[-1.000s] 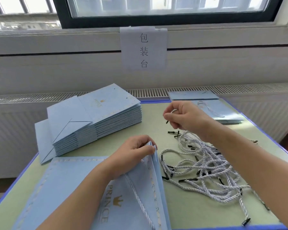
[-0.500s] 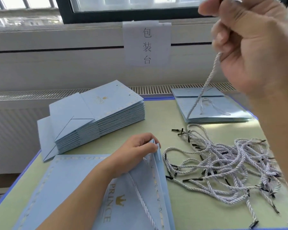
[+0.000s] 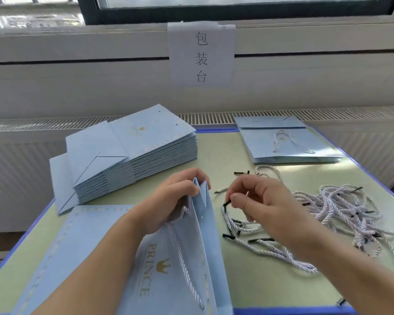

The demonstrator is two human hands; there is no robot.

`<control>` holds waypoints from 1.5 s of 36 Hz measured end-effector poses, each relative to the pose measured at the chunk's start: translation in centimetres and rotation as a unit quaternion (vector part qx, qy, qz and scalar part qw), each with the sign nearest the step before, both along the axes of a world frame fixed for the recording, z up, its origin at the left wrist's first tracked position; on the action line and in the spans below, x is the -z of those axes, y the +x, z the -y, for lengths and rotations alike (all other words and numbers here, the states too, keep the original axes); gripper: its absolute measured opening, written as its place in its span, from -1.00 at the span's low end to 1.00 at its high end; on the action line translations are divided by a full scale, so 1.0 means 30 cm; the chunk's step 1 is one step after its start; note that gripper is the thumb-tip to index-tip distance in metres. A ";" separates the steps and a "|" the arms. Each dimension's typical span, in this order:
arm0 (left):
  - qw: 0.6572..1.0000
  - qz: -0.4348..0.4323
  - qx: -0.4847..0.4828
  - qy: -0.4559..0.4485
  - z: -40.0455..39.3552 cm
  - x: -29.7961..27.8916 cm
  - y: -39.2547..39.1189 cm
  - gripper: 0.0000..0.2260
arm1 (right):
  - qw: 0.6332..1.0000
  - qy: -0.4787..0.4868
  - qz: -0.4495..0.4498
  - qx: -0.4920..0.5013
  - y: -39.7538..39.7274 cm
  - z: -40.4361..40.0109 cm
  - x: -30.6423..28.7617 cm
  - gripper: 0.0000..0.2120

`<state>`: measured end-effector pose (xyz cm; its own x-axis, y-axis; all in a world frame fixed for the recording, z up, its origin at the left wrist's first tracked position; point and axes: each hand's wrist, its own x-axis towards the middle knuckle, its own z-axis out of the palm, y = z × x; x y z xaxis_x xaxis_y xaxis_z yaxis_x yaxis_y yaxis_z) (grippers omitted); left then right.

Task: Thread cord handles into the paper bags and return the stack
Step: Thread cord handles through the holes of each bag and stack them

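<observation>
A light blue "PRINCE" paper bag (image 3: pixel 159 267) lies flat at the table's front, one white cord handle running down its face. My left hand (image 3: pixel 168 198) grips the bag's top edge and holds its folded mouth up. A punched hole shows just below that edge. My right hand (image 3: pixel 259 201) pinches the black-tipped end of a white twisted cord (image 3: pixel 228 214) just right of the bag's mouth. The cord trails back under my right wrist into the loose pile of cords (image 3: pixel 337 210).
A tall stack of flat blue bags (image 3: pixel 132 151) sits at the back left. A low stack of bags (image 3: pixel 284 142) with a cord handle on top lies at the back right. The green table (image 3: pixel 266 283) has a blue rim. Behind it are a radiator grille and a paper sign.
My right hand came down from high near the camera, where it held a cord aloft, to the table beside the bag's mouth. The left hand stayed on the bag's top edge.
</observation>
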<state>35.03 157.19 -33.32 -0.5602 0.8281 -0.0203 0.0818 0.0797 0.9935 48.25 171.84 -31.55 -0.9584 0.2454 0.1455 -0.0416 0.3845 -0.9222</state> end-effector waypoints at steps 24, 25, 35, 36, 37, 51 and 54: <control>0.997 0.068 0.038 0.022 0.004 0.007 -0.002 -0.81 | 0.960 -0.185 0.209 -0.032 -0.066 0.068 0.019 -0.70; 0.997 0.065 0.037 0.020 0.004 0.008 -0.002 -0.81 | 0.958 -0.190 0.214 -0.039 -0.069 0.065 0.020 -0.70; 0.998 0.057 0.029 0.023 0.001 -0.002 0.005 -0.81 | 0.951 -0.183 0.233 -0.086 -0.091 0.061 0.027 -0.67; 0.998 0.057 0.026 0.022 0.000 -0.003 0.005 -0.81 | 0.954 -0.176 0.228 -0.083 -0.091 0.064 0.028 -0.68; 0.998 0.057 0.024 0.021 -0.001 -0.004 0.006 -0.80 | 0.957 -0.168 0.223 -0.077 -0.091 0.068 0.029 -0.69; 0.993 0.082 0.056 0.065 0.014 -0.020 -0.003 -0.69 | 0.935 -0.250 0.207 -0.145 -0.087 0.055 0.059 -0.76; 0.989 0.102 0.062 0.087 0.019 -0.023 -0.004 -0.67 | 0.902 -0.326 0.236 -0.155 -0.097 0.063 0.054 -0.75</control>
<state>34.90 156.63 -32.62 -0.4530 0.8911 0.0268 -0.1242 -0.0929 0.9879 45.33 169.96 -33.16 -0.9134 -0.1597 -0.3744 0.4019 -0.2082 -0.8917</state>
